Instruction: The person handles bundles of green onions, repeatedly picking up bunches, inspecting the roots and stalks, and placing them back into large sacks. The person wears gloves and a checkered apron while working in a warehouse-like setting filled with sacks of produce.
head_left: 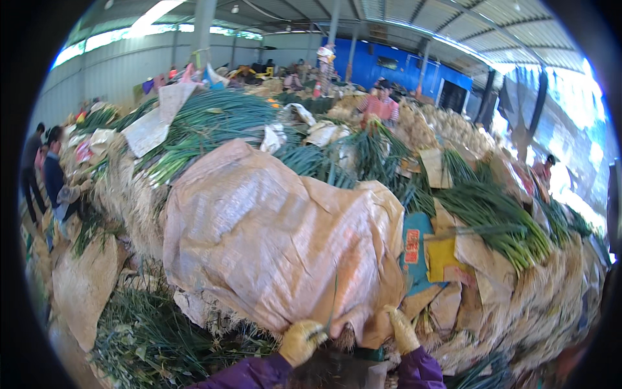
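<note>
A large, worn woven plastic sack (pixel 272 238), pale pinkish tan, is spread over a pile of green onions before me. My left hand (pixel 302 343), in a yellowish glove, is at the sack's near edge, closed around a thin green onion leaf (pixel 334 301) that points upward. To its right, my right hand (pixel 403 330), gloved likewise, has its fingers bent on the sack's lower right edge. Between the hands, a tuft of onion roots (pixel 346 339) pokes out below the sack. The undersides of both hands' fingers are partly hidden.
Loose green leaves (pixel 150 330) lie heaped at lower left. Bundled green onions (pixel 495 219) with roots facing outward rise at right, beside a blue sack (pixel 417 248) bearing writing. More onions (pixel 228 116) are stacked behind. A person (pixel 381 104) is beyond the pile; others (pixel 56 175) stand at left.
</note>
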Tool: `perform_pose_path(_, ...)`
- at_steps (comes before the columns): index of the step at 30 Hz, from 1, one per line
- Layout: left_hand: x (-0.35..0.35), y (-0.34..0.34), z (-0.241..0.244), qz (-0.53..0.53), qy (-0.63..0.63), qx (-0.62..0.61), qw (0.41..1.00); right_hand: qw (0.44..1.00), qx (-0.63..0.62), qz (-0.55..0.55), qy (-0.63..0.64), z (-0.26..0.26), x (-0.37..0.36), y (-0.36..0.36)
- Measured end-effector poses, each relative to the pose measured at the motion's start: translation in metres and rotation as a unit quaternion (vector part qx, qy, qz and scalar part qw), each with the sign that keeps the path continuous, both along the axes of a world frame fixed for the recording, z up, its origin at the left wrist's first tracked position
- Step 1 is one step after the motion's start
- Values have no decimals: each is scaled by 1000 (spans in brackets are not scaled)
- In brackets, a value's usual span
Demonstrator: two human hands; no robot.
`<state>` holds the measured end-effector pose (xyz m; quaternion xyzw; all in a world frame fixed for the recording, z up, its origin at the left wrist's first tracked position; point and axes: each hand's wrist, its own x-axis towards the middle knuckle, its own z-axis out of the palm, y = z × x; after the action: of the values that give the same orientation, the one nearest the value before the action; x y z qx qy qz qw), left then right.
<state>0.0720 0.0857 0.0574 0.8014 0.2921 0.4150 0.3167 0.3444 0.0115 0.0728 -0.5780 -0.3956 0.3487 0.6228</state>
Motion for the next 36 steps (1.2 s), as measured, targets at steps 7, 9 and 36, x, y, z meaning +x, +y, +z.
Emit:
perform_pose_path(7, 3, -51, -7, -126, 11, 87, 988, 948, -254, 188, -32, 56, -68, 53)
perform_pose_path(9, -16, -42, -4, -82, 52, 116, 988, 775, 87, 163, -604, 74, -37, 72)
perform_pose_path(36, -35, 59, -7, 223, 378, 1, 898, 817, 76, -156, -549, 34, 19, 4)
